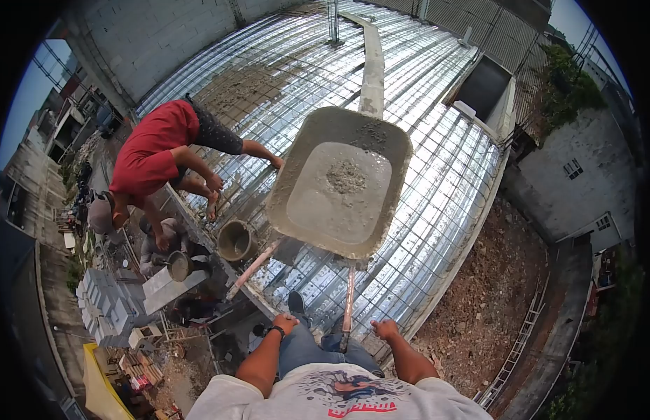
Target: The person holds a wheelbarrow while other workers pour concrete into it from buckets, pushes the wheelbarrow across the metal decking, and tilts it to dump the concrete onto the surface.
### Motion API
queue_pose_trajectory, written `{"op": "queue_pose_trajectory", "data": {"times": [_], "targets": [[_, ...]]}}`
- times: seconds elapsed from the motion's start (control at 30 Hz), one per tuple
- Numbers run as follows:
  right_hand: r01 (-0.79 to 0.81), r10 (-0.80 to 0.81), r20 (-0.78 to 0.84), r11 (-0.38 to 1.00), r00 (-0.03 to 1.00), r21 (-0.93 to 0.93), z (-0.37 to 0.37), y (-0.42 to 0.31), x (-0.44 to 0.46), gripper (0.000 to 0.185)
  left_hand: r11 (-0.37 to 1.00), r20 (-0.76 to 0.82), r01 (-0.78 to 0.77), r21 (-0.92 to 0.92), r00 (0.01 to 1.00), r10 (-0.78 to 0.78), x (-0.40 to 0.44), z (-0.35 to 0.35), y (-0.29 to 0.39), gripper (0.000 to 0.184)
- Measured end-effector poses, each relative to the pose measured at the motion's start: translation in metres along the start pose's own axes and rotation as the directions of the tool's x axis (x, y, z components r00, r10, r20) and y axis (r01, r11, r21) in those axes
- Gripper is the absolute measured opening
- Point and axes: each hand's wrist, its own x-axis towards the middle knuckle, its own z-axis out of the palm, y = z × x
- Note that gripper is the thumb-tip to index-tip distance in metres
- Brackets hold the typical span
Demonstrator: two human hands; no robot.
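A wheelbarrow [396, 147] stands in front of me, its tray holding wet grey concrete [346, 176]. Its two handles reach back toward me: the left handle [253, 269] slants to the left, and the right handle [348, 301] comes down between my legs. My left hand [285, 323], with a dark watch at the wrist, is loosely closed beside my thigh, apart from the handles. On the other side, my right hand [386, 329] is curled into a fist with nothing visible in it, over the edge of the deck.
At left, a co-worker in a red shirt [153, 150] bends over the roof edge toward another person below, near a bucket [179, 266]. Another bucket [237, 240] sits by the wheelbarrow. Rebar mesh covers the metal deck [444, 168]. An opening [483, 87] lies at right, beyond a drop.
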Motion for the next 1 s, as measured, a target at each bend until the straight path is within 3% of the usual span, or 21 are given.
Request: {"op": "queue_pose_trajectory", "data": {"times": [0.23, 0.33, 0.47, 0.67, 0.77, 0.87, 1.0], "targets": [[-0.074, 0.073, 0.037, 0.997, 0.997, 0.026, -0.010, -0.043, -0.038, 0.045, 0.998, 0.003, -0.012, -0.057, 1.000, 0.012, 0.002, 0.005, -0.006, 0.027], [-0.006, 0.006, 0.000, 0.985, 1.000, -0.175, -0.010, -0.043, -0.036, 0.047, 0.999, 0.007, -0.008, -0.042, 1.000, 0.009, 0.003, 0.007, -0.010, 0.028], [-0.005, 0.000, -0.020, 0.972, 1.000, -0.237, -0.016, -0.060, -0.054, 0.047, 0.999, -0.016, 0.013, -0.034, 1.000, -0.013, -0.002, 0.006, -0.004, 0.029], [-0.078, 0.079, -0.001, 0.984, 0.997, -0.160, -0.020, -0.080, -0.072, 0.042, 1.000, 0.005, 0.000, 0.030, 1.000, 0.000, -0.007, -0.002, 0.006, 0.027], [-0.051, 0.052, -0.002, 0.975, 0.999, -0.217, -0.012, -0.055, -0.050, 0.058, 0.999, 0.023, 0.043, -0.003, 0.999, -0.043, -0.015, -0.007, 0.016, 0.027], [0.044, -0.064, -0.073, 0.968, 0.995, -0.248, 0.001, -0.018, -0.013, 0.054, 0.998, 0.016, 0.062, 0.011, 0.998, -0.062, -0.013, -0.008, 0.017, 0.025], [-0.034, 0.037, 0.026, 0.995, 0.999, -0.094, -0.010, -0.051, -0.038, 0.039, 0.999, 0.029, 0.041, 0.029, 0.999, -0.042, -0.012, -0.009, 0.020, 0.024]]}}
